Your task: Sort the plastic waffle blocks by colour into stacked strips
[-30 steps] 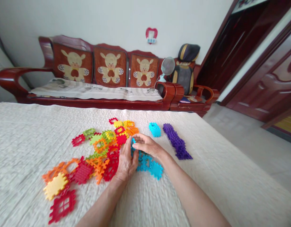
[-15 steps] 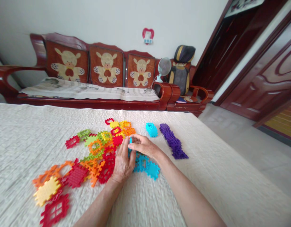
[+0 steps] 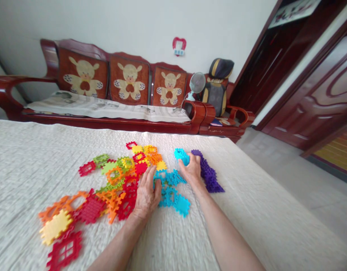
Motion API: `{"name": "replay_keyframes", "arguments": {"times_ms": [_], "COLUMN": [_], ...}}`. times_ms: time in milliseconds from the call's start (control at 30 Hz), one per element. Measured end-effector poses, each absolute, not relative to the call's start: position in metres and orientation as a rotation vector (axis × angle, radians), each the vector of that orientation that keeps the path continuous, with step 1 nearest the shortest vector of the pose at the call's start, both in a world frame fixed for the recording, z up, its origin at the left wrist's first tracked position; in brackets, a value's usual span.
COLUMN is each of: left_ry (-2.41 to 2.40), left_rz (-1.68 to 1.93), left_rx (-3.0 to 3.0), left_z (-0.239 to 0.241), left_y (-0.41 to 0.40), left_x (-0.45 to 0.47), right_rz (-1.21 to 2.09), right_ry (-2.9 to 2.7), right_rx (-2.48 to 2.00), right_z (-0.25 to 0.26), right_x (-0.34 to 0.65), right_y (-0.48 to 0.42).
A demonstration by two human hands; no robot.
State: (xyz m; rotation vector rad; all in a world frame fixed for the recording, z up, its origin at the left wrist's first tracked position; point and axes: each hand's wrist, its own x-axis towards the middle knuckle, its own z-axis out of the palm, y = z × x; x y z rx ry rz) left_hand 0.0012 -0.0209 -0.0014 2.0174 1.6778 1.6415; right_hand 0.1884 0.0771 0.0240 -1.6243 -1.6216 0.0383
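My right hand (image 3: 192,170) is at the near end of a small stack of light-blue building tiles (image 3: 180,153), its thumb and fingers curved round that end. How many tiles lie between the fingers cannot be made out. Long and fairly straight, the fingers of my left hand (image 3: 147,191) rest at the border between the red tiles (image 3: 131,190) and the loose light-blue tiles (image 3: 171,196), touching the nearest blue ones. Just past its fingertips lies a yellow tile (image 3: 161,165).
Right of my right hand runs a row of purple tiles (image 3: 208,175). Orange tiles (image 3: 112,201), green tiles (image 3: 108,167) and a window-shaped red tile (image 3: 64,251) spread out leftward on the pale quilted cover (image 3: 246,210). A wooden sofa (image 3: 128,125) stands beyond the table.
My right hand has moved right and away from beside my left hand, carrying a light-blue tile to the blue stack. My left hand has stayed nearly in place.
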Motion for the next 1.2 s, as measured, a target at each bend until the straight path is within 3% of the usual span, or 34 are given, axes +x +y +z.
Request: {"name": "replay_keyframes", "arguments": {"times_ms": [600, 733, 867, 1200], "left_ry": [1.675, 1.674, 1.680, 1.723], "left_rz": [1.618, 1.633, 1.655, 1.680], "left_rx": [2.051, 2.040, 2.013, 1.967], "left_z": [-0.002, -0.003, -0.004, -0.009], "left_y": [-0.021, -0.021, -0.019, -0.016], "left_x": [0.001, 0.001, 0.000, 0.002], "right_rz": [-0.082, -0.130, 0.025, 0.012], "right_ry": [-1.673, -1.749, -2.075, -2.316], "right_rx": [-1.623, -1.466, -1.283, -1.844], "right_z": [0.021, 0.028, 0.040, 0.049], "right_x": [0.183, 0.176, 0.158, 0.128], "right_y": [0.084, 0.077, 0.063, 0.043]}}
